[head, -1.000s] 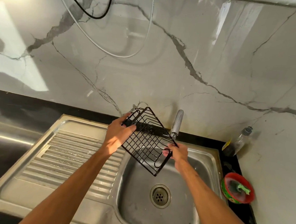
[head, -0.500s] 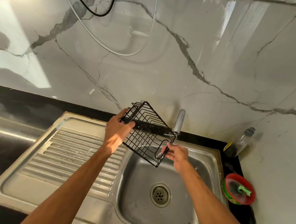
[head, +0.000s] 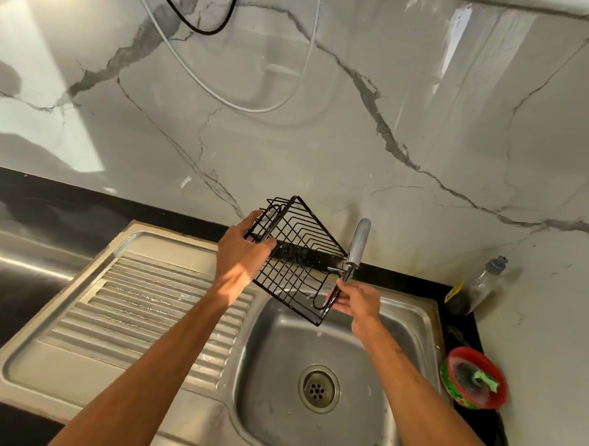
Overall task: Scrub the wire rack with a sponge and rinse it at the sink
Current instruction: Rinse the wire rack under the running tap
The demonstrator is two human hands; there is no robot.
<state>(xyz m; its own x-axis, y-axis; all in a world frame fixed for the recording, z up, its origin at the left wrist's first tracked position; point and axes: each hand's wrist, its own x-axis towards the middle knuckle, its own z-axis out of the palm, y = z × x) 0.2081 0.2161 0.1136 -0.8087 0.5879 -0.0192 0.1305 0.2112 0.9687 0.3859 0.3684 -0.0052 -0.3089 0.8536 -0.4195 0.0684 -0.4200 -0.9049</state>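
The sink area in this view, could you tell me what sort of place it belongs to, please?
Most likely a home kitchen. A stainless steel sink with a ribbed drainboard is set in a dark counter below a marble-look wall, and a soap bottle stands by the tap.

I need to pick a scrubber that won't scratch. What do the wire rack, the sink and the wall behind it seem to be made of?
Wire rack: thin metal rods, apparently with a glossy black coating, judging by the sheen. Sink: looks like brushed stainless steel, with dull grey reflections and a pressed ribbed drainboard. Wall: polished marble or marble-look tile; grey veins and mirror-like reflections, which one is unclear.
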